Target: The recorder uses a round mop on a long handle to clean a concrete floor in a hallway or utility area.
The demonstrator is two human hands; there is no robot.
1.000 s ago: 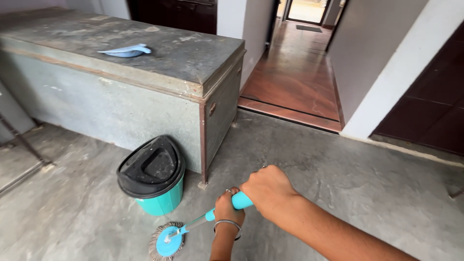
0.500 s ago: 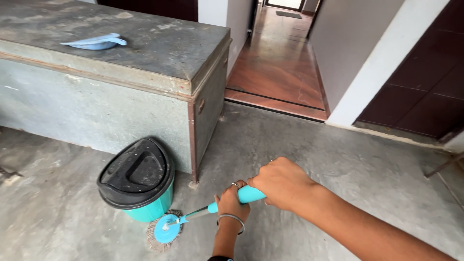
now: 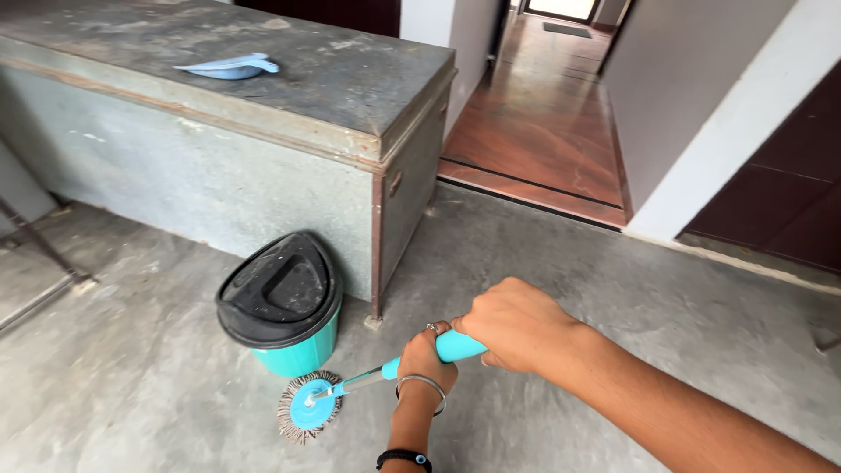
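Note:
Both my hands grip the turquoise handle of a spin mop [image 3: 455,347]. My right hand [image 3: 517,324] is wrapped around the upper part of the handle. My left hand [image 3: 425,359], with a ring and a metal bangle, holds it lower down. The round mop head [image 3: 308,406], turquoise disc with grey fringe, rests flat on the grey concrete floor [image 3: 613,298], just in front of a teal bin [image 3: 285,307].
The teal bin has a black lid and stands against a large grey metal chest [image 3: 263,166]. A light blue dustpan [image 3: 229,67] lies on the chest. A doorway with a polished red floor [image 3: 543,131] opens behind. A dark door [image 3: 780,201] is at right.
The mop head stays on the floor beside the bin while my hands keep their grip. The view has swung back to the left, so the chest and bin sit further right.

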